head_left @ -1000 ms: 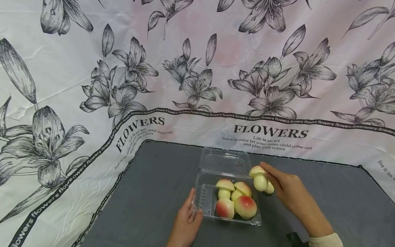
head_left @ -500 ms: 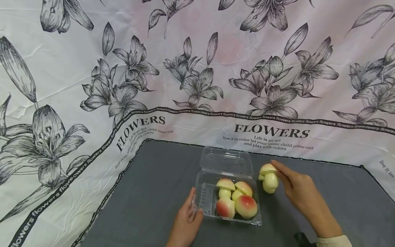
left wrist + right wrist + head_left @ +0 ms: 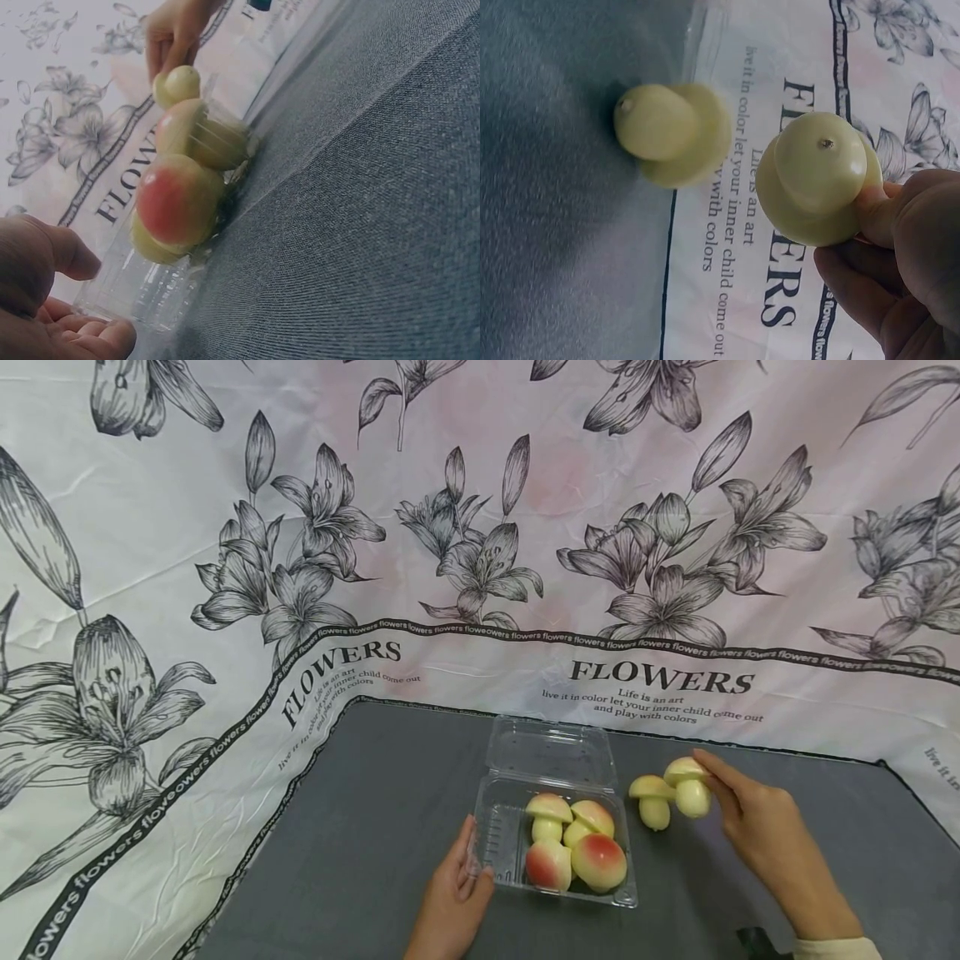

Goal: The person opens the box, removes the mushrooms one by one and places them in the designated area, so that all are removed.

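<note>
A white cloth (image 3: 465, 410) printed with grey lilies is hanging behind a dark grey tabletop (image 3: 390, 810), filling most of the head view. On the tabletop a clear plastic container (image 3: 498, 835) is lying open, its hinged lid (image 3: 551, 758) leaning back toward the cloth. Four yellow-green mushroom-shaped pieces (image 3: 598, 863) are crowding its right side: the far two are showing caps and stems, while the near two are turning rounded, red-blushed caps upward. The right hand (image 3: 757, 827), below a pale sleeve (image 3: 836, 948), is pinching another mushroom (image 3: 692, 793) by its cap between thumb and fingers, closing only as far as its width; whether that piece is touching the tabletop, I cannot tell. The left hand (image 3: 450, 897) is holding the container's near left corner, thumb and fingers parting just enough to take the plastic between them. One loose mushroom (image 3: 654, 808) is sitting between the container and the held piece, to the container's right. Across the cloth, large black lettering (image 3: 662, 678) is reading "FLOWERS" twice; a black band (image 3: 555, 638) is repeating "flowers", and smaller lines (image 3: 651, 708) are saying "Life is an art live it in color let your inner child come out and play with colors".
</note>
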`<state>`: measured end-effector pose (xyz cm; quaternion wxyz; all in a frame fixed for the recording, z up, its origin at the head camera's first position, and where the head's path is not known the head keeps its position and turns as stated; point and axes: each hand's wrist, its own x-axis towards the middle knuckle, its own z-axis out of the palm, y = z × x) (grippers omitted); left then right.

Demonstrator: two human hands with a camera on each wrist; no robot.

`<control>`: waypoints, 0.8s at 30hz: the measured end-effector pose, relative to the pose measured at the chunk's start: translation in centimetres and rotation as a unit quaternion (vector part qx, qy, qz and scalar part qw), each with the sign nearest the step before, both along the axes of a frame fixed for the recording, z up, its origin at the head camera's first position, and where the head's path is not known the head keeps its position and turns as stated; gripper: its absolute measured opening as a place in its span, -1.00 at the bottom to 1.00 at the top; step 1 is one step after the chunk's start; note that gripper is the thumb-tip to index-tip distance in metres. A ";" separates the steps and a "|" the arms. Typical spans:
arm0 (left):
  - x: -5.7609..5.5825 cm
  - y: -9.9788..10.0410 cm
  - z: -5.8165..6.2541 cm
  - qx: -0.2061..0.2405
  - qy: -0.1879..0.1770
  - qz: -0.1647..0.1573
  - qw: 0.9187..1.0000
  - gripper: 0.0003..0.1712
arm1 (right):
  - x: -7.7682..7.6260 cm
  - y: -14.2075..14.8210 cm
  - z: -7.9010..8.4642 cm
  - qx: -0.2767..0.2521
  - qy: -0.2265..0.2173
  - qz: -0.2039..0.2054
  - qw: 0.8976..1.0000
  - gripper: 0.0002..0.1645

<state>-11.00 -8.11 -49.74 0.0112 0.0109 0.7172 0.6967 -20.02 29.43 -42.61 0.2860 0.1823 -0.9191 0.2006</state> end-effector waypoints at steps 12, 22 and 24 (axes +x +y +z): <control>-0.1 -0.1 0.1 -0.003 -0.004 -0.001 1.000 -0.09 | 0.0 1.7 -0.6 0.017 -0.060 -0.024 0.998 -0.51; 0.0 -0.1 0.2 -0.011 -0.013 -0.006 1.000 -0.10 | -0.6 3.0 -1.6 0.016 -0.064 -0.020 0.998 -0.56; 0.0 -0.1 0.3 -0.012 -0.012 -0.005 1.000 -0.10 | -0.7 3.1 -1.7 0.019 -0.065 -0.020 0.997 -0.56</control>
